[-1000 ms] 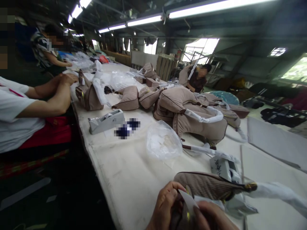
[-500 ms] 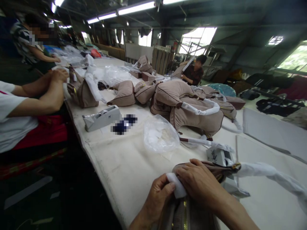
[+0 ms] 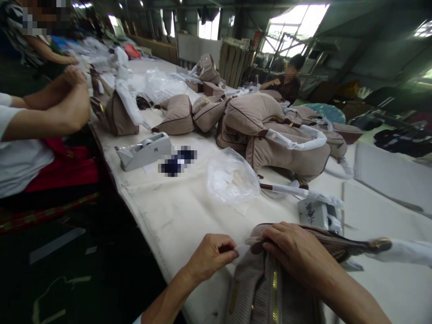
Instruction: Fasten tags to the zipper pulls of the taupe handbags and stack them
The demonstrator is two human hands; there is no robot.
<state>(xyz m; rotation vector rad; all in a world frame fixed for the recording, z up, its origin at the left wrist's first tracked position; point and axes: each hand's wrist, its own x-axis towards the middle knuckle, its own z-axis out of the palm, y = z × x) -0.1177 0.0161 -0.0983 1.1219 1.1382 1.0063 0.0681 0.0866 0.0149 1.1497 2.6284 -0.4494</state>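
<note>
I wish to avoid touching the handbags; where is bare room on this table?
Bare tabletop lies between the tape dispenser, the clear plastic bag, the left hand and the table edge. Crowded areas: heaped taupe handbags behind that bag, and another handbag under the right hand.

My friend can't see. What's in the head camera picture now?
A person's left hand pinches a white strip at the edge of a zippered tan bag, and their right hand rests on the bag. On the pale table are more tan bags, a clear plastic bag and a gray tape dispenser.
</note>
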